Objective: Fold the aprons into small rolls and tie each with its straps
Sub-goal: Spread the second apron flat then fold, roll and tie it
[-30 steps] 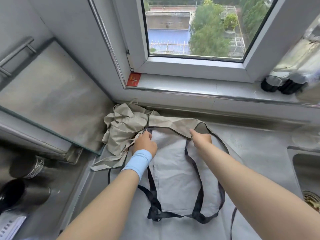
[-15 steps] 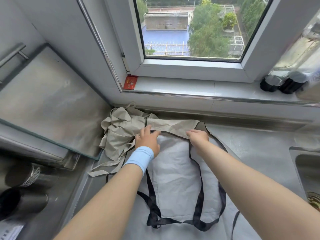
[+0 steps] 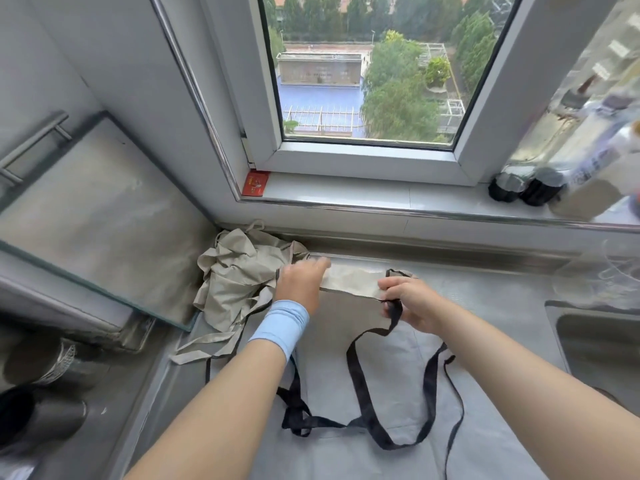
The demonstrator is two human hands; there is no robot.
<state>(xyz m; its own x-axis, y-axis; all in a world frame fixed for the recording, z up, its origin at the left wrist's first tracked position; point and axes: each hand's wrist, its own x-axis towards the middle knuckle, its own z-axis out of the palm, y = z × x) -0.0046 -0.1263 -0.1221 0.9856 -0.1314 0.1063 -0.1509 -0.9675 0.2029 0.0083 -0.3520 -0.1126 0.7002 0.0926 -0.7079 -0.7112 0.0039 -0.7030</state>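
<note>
A grey apron (image 3: pixel 349 355) with black straps (image 3: pixel 367 415) lies flat on the steel counter, its top edge folded over into a beige band (image 3: pixel 349 281). My left hand (image 3: pixel 299 284), with a blue wristband, presses flat on the left end of that band. My right hand (image 3: pixel 410 301) pinches the band's right end together with a black strap. A second, crumpled beige apron (image 3: pixel 239 271) sits in the corner to the left.
The window sill (image 3: pixel 363 195) runs behind, with a red card (image 3: pixel 255 183) and dark bottle caps (image 3: pixel 526 187) on it. A sink (image 3: pixel 599 344) opens at the right. A glass panel (image 3: pixel 93 209) and dark cups (image 3: pixel 45 414) stand at the left.
My left hand has flattened and slid along the folded band. My right hand has taken hold of the black strap at the band's right end. The camera tilted up.
</note>
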